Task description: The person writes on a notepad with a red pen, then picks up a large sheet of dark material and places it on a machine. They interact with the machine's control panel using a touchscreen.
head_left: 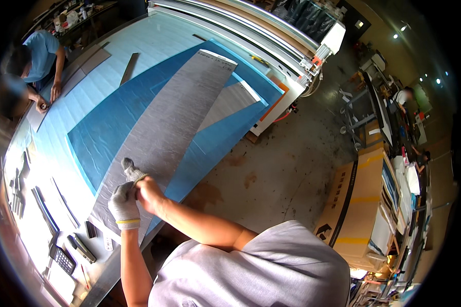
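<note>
My left hand point(124, 203) wears a pale knit work glove with a yellow cuff edge. Its fingers are closed at the cuff of a second knit glove point(130, 170), which covers only the front of my right hand point(149, 195). The back of that hand and its wrist are bare, and its fingers are hidden inside the fabric. Both hands are above the near part of a long grey sheet point(171, 120) with a pale, marked far end. Beneath it lie a blue sheet point(107, 120) and a shorter grey piece point(230, 105).
A co-worker in a blue shirt point(45, 53) leans over the table's left side, hands on grey strips. Near me lie a calculator point(62, 259) and a dark handheld tool point(81, 248). A machine gantry point(246, 33) spans the far side. Large cardboard boxes point(351, 204) stand right.
</note>
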### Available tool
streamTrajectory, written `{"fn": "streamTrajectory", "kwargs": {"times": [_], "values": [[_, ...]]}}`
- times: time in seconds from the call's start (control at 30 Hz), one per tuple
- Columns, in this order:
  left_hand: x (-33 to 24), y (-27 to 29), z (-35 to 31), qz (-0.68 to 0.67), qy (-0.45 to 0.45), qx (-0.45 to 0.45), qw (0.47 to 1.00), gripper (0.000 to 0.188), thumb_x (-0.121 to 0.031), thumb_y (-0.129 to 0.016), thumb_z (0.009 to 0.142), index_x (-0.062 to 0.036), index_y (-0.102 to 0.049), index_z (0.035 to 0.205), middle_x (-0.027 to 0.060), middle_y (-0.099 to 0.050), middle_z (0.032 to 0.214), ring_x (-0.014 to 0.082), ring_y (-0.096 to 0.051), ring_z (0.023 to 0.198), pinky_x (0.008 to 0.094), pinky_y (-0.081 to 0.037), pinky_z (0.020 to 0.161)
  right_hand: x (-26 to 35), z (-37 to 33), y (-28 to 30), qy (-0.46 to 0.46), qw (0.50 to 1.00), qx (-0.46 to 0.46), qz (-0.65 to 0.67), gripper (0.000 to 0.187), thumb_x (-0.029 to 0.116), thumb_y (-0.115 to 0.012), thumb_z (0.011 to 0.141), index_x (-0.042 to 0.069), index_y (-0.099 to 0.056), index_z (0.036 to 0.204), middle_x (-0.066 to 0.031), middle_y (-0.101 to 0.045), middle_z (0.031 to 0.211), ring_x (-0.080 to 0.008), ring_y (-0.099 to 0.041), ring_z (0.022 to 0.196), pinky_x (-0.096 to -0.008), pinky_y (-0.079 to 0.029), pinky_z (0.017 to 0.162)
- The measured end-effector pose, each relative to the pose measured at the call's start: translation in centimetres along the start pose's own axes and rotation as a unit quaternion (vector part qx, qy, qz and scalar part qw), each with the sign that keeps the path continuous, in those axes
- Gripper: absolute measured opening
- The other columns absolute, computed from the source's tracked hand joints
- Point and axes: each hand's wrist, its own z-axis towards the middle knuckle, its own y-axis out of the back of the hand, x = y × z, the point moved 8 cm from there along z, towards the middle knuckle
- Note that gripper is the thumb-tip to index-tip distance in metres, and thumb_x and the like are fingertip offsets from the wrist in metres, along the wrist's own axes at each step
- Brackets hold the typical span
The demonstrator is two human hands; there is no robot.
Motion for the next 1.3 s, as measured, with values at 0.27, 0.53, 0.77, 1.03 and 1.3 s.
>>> {"fn": "streamTrajectory", "kwargs": {"times": [0.27,0.53,0.77,1.03,1.3], "values": [[1.3,-0.7,2.3,-0.317,0.041,0.033,0.947,0.013,0.0,-0.067,0.088,0.0023,-0.072,0.1,0.0034,-0.069,0.084,0.0093,-0.06,0.073,0.0241,-0.048,0.067,7.7,-1.4,-8.3,0.148,0.976,0.091,-0.129,0.025,0.022,-0.052,0.101,0.004,-0.067,0.11,-0.0053,-0.067,0.1,-0.0126,-0.063,0.092,-0.0288,-0.05,0.085],[-1.3,0.2,2.7,-0.306,0.073,0.119,0.942,0.014,-0.015,-0.065,0.091,-0.0015,-0.069,0.091,-0.003,-0.055,0.068,0.004,-0.045,0.058,0.0209,-0.032,0.051,4.7,2.4,-8.5,0.055,0.989,0.121,-0.06,0.024,0.02,-0.058,0.096,-0.001,-0.066,0.089,-0.0121,-0.068,0.09,-0.02,-0.065,0.083,-0.0345,-0.054,0.077],[-2.3,0.7,1.1,-0.252,0.071,0.05,0.964,0.016,-0.013,-0.068,0.09,0.0018,-0.072,0.096,0.0007,-0.062,0.074,0.0079,-0.055,0.067,0.0233,-0.044,0.061,1.9,4.1,-7.7,0.012,0.971,0.143,-0.19,0.042,0.02,-0.051,0.098,0.009,-0.049,0.139,-0.0127,-0.057,0.129,-0.0185,-0.052,0.12,-0.0318,-0.045,0.095],[-6.0,0.3,0.2,-0.053,-0.069,0.047,0.995,0.011,-0.004,-0.066,0.087,0.0029,-0.07,0.095,0.0149,-0.07,0.085,0.0189,-0.065,0.079,0.0345,-0.052,0.077,1.7,6.0,-7.9,0.02,0.925,0.176,-0.337,0.048,0.036,-0.06,0.098,0.009,-0.056,0.137,-0.0149,-0.046,0.144,-0.0232,-0.042,0.135,-0.0414,-0.036,0.111],[-5.2,1.8,1.7,-0.245,0.105,0.022,0.964,0.015,-0.009,-0.063,0.093,0.0027,-0.069,0.1,0.0101,-0.069,0.087,0.0172,-0.065,0.077,0.0303,-0.055,0.074,-0.1,4.4,-12.5,0.235,0.325,0.301,-0.865,0.026,0.024,-0.069,0.075,0.01,-0.074,0.097,-0.0115,-0.073,0.103,-0.0304,-0.071,0.091,-0.038,-0.056,0.084]]}}
